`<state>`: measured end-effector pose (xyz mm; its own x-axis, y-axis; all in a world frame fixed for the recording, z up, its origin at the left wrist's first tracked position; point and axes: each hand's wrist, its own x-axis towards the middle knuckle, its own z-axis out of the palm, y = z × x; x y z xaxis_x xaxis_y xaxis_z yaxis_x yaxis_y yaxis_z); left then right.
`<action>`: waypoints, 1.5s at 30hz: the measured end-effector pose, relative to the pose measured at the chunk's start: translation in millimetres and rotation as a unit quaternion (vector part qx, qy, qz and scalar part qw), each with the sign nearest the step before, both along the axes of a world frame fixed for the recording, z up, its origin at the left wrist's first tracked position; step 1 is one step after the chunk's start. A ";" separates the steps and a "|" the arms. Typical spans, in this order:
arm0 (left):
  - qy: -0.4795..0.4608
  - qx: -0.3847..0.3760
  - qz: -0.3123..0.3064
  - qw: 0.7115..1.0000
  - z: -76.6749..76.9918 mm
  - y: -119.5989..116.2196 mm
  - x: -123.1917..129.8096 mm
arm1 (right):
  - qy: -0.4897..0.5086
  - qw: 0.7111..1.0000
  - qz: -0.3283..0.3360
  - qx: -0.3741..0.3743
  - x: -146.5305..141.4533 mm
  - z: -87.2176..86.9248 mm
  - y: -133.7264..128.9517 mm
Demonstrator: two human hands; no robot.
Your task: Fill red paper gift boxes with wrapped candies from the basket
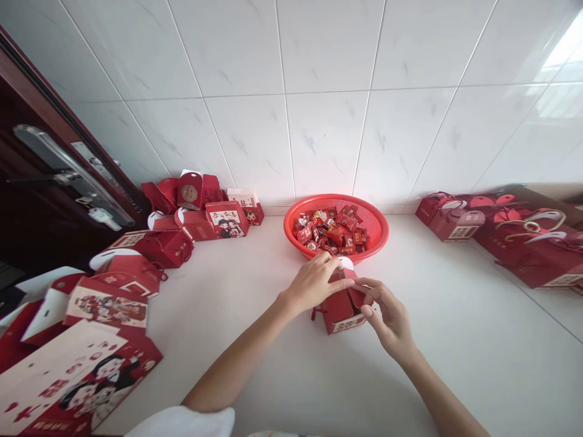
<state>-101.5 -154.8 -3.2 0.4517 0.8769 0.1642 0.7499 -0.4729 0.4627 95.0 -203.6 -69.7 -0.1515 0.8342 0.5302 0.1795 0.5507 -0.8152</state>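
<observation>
A small red cardboard gift box stands on the white surface in front of me, with its top flaps partly folded in and a red cord at its left side. My left hand grips the box from the left, its thumb lying across the top and its fingers at the far edge. At the right side, my right hand has bent fingers on a top flap, the thumb close to the box's near corner. Just behind the box is a red plastic basket filled with red-wrapped candies.
Several red gift boxes line the left side, including a large one with cartoon figures. More corded boxes stand at the right. A tiled wall rises behind; a dark door with a handle is at far left.
</observation>
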 end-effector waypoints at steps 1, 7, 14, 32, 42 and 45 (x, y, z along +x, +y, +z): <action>-0.004 0.001 0.001 1.000 -1.8 0.6 1.0 | -0.001 1.000 -0.007 0.001 0.4 -0.6 0.4; -0.042 -0.029 -0.028 0.998 -4.2 3.1 -0.6 | -0.003 1.000 -0.014 0.007 -0.8 2.5 0.8; -0.068 -0.060 -0.068 0.994 1.3 1.7 -3.8 | -0.008 0.999 -0.022 0.028 0.6 -1.2 -1.1; -0.069 -0.107 -0.005 0.992 -1.1 3.9 -3.8 | -0.040 0.997 -0.056 -0.020 3.1 -5.9 5.4; -0.032 -0.110 -0.050 0.992 -5.1 5.9 -3.4 | -0.032 0.994 -0.079 -0.066 0.2 -12.0 10.5; -0.037 -0.135 -0.075 0.987 -0.3 7.9 -9.0 | -0.025 0.994 -0.078 -0.072 0.2 -14.1 11.8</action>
